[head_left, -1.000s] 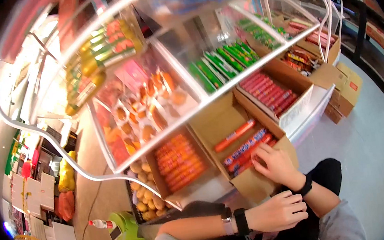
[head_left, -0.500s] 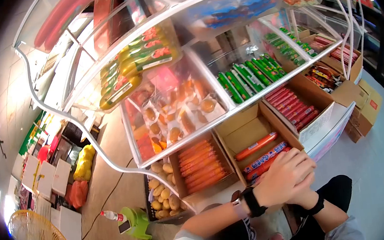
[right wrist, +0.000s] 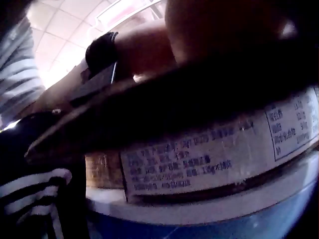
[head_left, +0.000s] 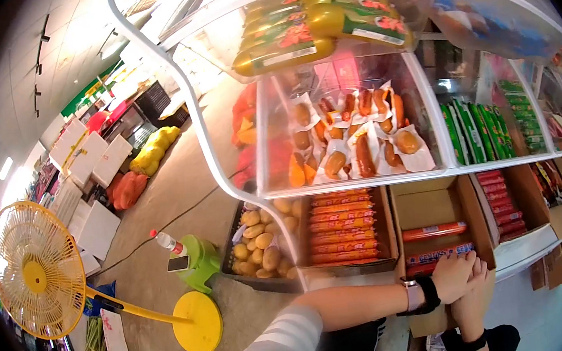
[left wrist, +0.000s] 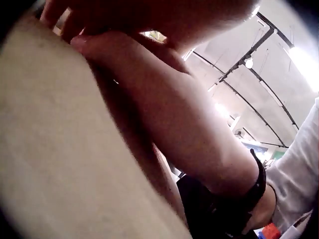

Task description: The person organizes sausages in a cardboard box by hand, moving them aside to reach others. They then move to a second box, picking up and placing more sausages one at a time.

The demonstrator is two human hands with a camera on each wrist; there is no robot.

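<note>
Bare left hand (head_left: 453,277) has moved from the wrist onto the bare right hand (head_left: 474,299), near red-and-blue plastic-wrapped tubes (head_left: 439,253). Openness and grip of both: cannot tell.

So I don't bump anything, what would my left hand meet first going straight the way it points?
Probably your right hand: your left hand overlaps it in the head view and seems to touch it, though depth is unclear.

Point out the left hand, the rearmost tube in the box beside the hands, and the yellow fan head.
Left hand (head_left: 454,278): head view, back of the hand.
Rearmost tube (head_left: 434,231): head view, middle of its orange wrapper.
Yellow fan head (head_left: 35,276): head view, central hub.
</note>
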